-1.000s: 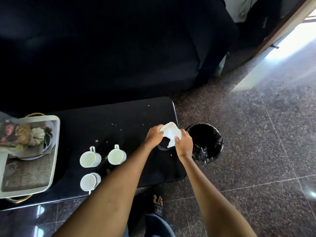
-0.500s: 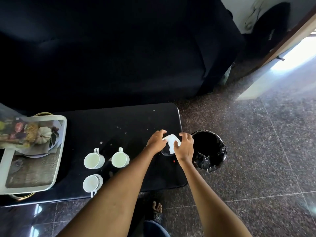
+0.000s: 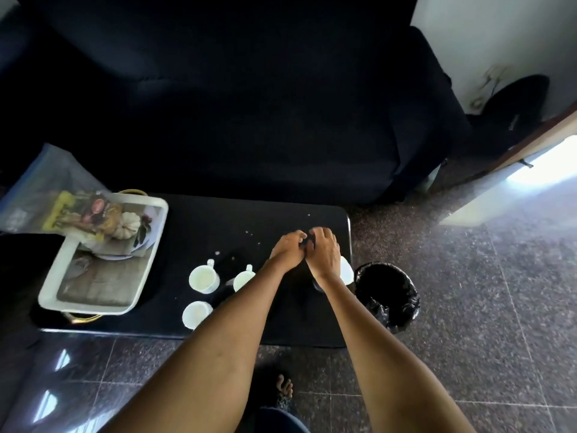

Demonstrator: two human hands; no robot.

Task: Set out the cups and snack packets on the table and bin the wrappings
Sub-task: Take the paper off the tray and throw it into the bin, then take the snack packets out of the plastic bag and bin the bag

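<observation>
Tray (image 3: 50, 295) holds snack packets (image 3: 84, 214); black-lined bin (image 3: 387, 295); both hands' (image 3: 288, 251) grip unclear.

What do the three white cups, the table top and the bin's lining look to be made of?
Cups: likely glazed ceramic, by the smooth, even white walls and moulded loop handles; plastic not excluded. Table: black and matt, showing pale crumbs; material unclear. Bin lining: thin black plastic film, crinkled and glossy over the rim.

A dark sofa (image 3: 218, 104) fills the space beyond the hands. Speckled granite floor (image 3: 499, 307) spreads to their right, where daylight pours through a doorway (image 3: 530, 170) below a white wall (image 3: 499, 35).
</observation>
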